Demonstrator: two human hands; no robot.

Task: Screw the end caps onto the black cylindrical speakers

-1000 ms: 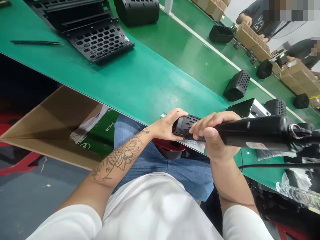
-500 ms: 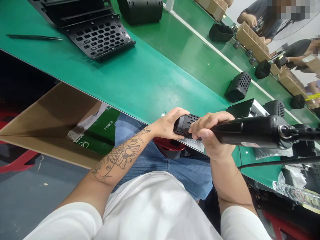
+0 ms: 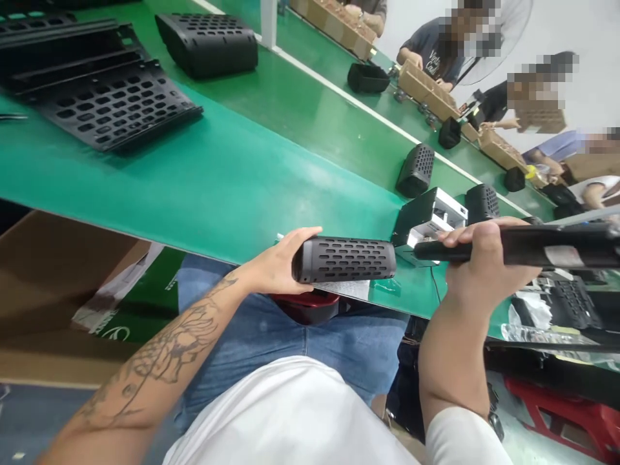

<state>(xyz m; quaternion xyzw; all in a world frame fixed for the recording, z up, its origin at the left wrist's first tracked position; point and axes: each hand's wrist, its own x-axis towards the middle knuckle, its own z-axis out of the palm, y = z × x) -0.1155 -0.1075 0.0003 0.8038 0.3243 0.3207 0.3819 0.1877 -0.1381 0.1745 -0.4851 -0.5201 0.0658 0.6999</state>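
My left hand (image 3: 281,265) grips one end of a black perforated cylinder (image 3: 345,259), a speaker-like casing held level just above the near edge of the green table (image 3: 232,187). My right hand (image 3: 479,265) is closed around a long black power tool (image 3: 527,247) that lies level and points left, its tip a short gap from the cylinder's right end. A red object (image 3: 305,305) rests on my lap under the cylinder.
Black perforated trays (image 3: 97,97) and a larger black casing (image 3: 208,44) lie at the far left. More black casings (image 3: 415,169) stand along the belt near a small box unit (image 3: 429,216). Other people work by cardboard boxes (image 3: 426,84) at the back right. A carton (image 3: 58,278) sits below left.
My right hand has drawn the tool rightward off the cylinder, so the whole cylinder now shows. My head has turned, shifting the view to the right.
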